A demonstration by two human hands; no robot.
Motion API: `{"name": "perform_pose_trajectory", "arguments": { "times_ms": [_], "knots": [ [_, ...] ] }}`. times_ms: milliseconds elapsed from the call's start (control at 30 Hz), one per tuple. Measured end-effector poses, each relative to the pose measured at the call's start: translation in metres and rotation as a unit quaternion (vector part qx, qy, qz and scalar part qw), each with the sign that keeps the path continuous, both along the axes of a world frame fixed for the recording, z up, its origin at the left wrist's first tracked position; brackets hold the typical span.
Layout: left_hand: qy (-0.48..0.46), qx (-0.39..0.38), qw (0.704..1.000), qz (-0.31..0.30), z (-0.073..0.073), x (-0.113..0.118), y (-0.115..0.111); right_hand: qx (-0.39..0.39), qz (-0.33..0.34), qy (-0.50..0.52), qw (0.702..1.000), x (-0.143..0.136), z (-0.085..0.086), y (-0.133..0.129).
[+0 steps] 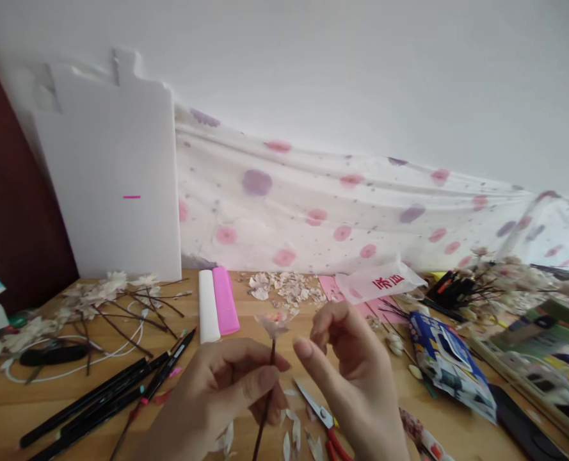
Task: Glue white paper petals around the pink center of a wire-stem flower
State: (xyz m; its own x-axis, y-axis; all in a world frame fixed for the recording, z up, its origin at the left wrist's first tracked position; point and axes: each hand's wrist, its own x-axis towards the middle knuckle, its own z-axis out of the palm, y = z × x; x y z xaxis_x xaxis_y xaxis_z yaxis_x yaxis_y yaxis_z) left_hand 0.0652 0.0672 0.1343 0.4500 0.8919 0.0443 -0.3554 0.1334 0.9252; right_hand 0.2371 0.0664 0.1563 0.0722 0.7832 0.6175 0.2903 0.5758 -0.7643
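My left hand pinches the thin dark stem of an artificial-looking flower between thumb and fingers. The bloom has pale, see-through petals with a pinkish centre, and it stands upright above the fingertips. Just to its right, my right hand is raised with curled fingers and the thumb apart; nothing shows between them. Beneath the hands lie red-handled scissors, partly covered by my right hand. Loose pale petals are scattered on the wooden table below.
Black markers and finished stems with whitish flowers lie at left. White and pink rolls sit behind, beside a petal pile. A blue packet and more dried-looking flowers occupy the right. A white foam board stands at back left.
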Motion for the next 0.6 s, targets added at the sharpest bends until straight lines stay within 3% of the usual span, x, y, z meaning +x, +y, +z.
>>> {"name": "perform_pose_trajectory", "arguments": {
  "times_ms": [100, 233, 367, 500, 600],
  "knots": [
    [0.070, 0.067, 0.995, 0.030, 0.003, 0.002, 0.001, -0.057, 0.055, -0.038, 0.996, -0.001, 0.003, 0.001],
    [0.150, 0.160, 0.973, 0.076, 0.004, 0.003, 0.001, -0.064, 0.093, -0.031, 0.993, -0.001, 0.004, 0.003],
    [0.169, 0.235, 0.951, 0.113, -0.001, 0.002, 0.002, -0.056, 0.110, -0.022, 0.992, -0.001, 0.005, 0.002],
    [0.188, 0.350, 0.907, 0.142, -0.009, 0.001, 0.003, -0.046, 0.119, -0.016, 0.992, 0.000, 0.006, 0.001],
    [0.201, 0.390, 0.886, 0.153, -0.010, 0.001, 0.004, -0.043, 0.120, -0.017, 0.992, 0.001, 0.005, 0.000]
  ]
}}
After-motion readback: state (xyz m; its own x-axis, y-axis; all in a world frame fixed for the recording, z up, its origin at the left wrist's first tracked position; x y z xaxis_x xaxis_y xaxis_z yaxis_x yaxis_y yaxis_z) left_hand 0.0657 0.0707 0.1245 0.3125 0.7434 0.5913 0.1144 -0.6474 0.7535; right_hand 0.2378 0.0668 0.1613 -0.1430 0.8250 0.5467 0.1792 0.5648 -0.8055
